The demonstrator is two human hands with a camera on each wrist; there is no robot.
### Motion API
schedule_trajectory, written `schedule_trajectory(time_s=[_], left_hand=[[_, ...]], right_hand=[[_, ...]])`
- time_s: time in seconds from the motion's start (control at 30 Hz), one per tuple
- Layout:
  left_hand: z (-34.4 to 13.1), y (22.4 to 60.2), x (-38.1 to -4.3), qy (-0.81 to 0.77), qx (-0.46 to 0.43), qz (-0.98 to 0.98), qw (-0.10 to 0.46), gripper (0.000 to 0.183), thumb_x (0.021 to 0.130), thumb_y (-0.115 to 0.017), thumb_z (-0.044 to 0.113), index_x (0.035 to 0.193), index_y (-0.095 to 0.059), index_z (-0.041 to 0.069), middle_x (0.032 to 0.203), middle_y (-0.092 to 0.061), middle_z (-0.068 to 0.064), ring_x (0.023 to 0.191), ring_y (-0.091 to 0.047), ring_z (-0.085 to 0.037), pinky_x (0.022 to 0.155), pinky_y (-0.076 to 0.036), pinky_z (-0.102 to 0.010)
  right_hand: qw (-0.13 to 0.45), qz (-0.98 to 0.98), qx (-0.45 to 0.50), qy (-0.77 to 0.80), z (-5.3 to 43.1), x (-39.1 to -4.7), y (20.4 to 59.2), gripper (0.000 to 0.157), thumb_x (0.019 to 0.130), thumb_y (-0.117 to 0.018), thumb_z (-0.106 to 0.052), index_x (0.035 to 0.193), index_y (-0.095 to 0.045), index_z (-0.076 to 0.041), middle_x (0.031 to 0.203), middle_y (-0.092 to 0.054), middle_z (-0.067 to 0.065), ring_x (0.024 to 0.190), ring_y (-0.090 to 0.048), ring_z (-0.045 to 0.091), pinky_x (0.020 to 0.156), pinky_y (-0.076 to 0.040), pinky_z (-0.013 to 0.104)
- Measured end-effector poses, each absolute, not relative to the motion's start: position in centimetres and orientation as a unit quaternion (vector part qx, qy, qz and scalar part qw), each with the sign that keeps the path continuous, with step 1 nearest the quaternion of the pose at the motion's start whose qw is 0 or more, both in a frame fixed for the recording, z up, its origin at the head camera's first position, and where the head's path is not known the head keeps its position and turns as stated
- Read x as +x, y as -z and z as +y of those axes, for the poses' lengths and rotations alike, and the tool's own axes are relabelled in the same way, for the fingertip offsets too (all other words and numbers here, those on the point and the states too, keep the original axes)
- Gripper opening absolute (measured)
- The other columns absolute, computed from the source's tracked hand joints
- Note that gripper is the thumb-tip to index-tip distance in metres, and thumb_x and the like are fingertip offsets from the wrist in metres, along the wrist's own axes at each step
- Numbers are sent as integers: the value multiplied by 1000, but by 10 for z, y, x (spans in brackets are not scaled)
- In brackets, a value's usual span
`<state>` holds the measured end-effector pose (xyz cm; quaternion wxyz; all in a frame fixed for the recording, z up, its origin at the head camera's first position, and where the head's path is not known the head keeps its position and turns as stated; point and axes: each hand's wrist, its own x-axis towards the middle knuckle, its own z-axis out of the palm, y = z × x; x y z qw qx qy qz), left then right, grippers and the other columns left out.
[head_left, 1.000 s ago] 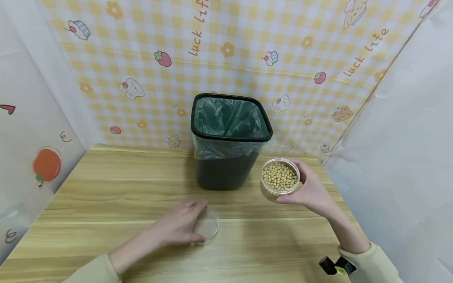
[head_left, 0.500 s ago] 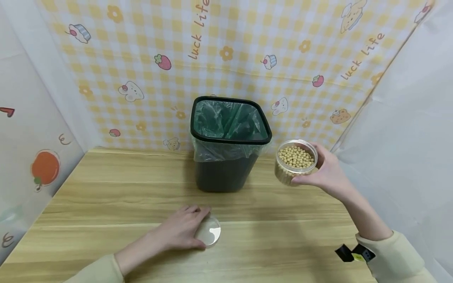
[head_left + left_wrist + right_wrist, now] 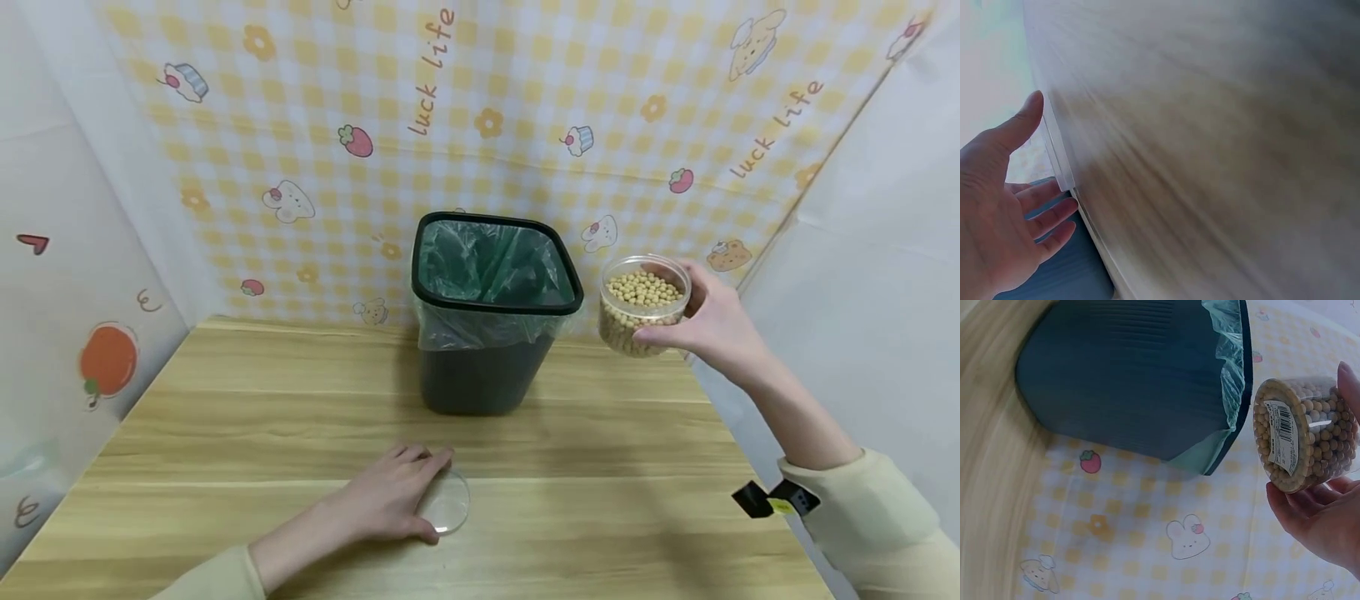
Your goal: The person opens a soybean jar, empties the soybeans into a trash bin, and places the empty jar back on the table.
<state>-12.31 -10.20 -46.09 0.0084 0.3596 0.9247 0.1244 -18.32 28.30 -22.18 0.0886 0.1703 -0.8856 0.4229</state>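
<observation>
My right hand (image 3: pixel 716 321) grips a clear round jar (image 3: pixel 633 329) by its side, lifted above the table to the right of the bin. Pale yellow soybeans (image 3: pixel 647 288) fill most of the jar, and its mouth has no cover. A barcode label (image 3: pixel 1283 437) shows on the jar's base in the right wrist view. On the table, my left hand (image 3: pixel 390 496) holds a clear round lid (image 3: pixel 450 502) at its edges, thumb on the near side and fingers on the far side. The lid (image 3: pixel 1057 147) appears edge-on in the left wrist view.
A dark bin (image 3: pixel 476 375) lined with a clear plastic bag (image 3: pixel 465 329) stands at the back of the wooden table (image 3: pixel 285 400). Behind it hangs a yellow checked cloth (image 3: pixel 315 250). White sheets (image 3: pixel 885 317) bound the left and right sides.
My right hand has raised the jar of soybeans and carried it right and farther back, up to the bin's right side. My left hand stays at the lid; the view shifts slightly.
</observation>
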Motion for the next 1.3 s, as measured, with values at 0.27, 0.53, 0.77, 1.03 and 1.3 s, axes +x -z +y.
schedule_trajectory(time_s=[0.27, 0.53, 0.77, 1.03, 1.3], left_hand=[[-108, 444, -128, -171, 351, 920, -26, 91, 83, -73, 64, 149, -50, 6, 138, -65, -16, 128, -61, -40, 109, -47, -60], [-127, 393, -145, -226, 299, 924, -71, 68, 95, -68, 50, 143, -56, 4, 137, -66, -19, 126, -62, -42, 107, -49, -60], [-148, 337, -161, -266, 262, 918, -138, 57, 96, -71, 41, 139, -61, 5, 127, -71, -14, 114, -69, -31, 96, -56, -52], [-154, 308, -172, -297, 244, 914, -131, 56, 98, -69, 41, 143, -58, 10, 131, -68, -12, 119, -65, -30, 100, -52, -54], [-154, 295, -194, -345, 226, 903, -121, 50, 105, -58, 39, 142, -58, 5, 125, -71, -14, 115, -66, -30, 100, -52, -52]], right_hand=[[84, -897, 160, -404, 270, -197, 203, 76, 83, -86, -10, 148, -50, -21, 137, -58, -7, 101, -66, 1, 76, -55, 15], [80, -909, 136, -387, 253, -212, 192, 78, 82, -89, -26, 149, -49, -24, 124, -62, -3, 97, -66, 5, 75, -55, 18], [84, -906, 141, -390, 237, -228, 181, 78, 81, -89, -30, 147, -50, -20, 119, -66, 1, 98, -65, 7, 75, -53, 17], [70, -900, 154, -402, 222, -245, 173, 78, 80, -89, -35, 145, -49, -20, 126, -65, -2, 108, -64, 8, 81, -52, 18], [75, -905, 163, -385, 209, -262, 170, 81, 77, -91, -36, 144, -51, -14, 127, -66, 6, 104, -64, 11, 78, -52, 18]])
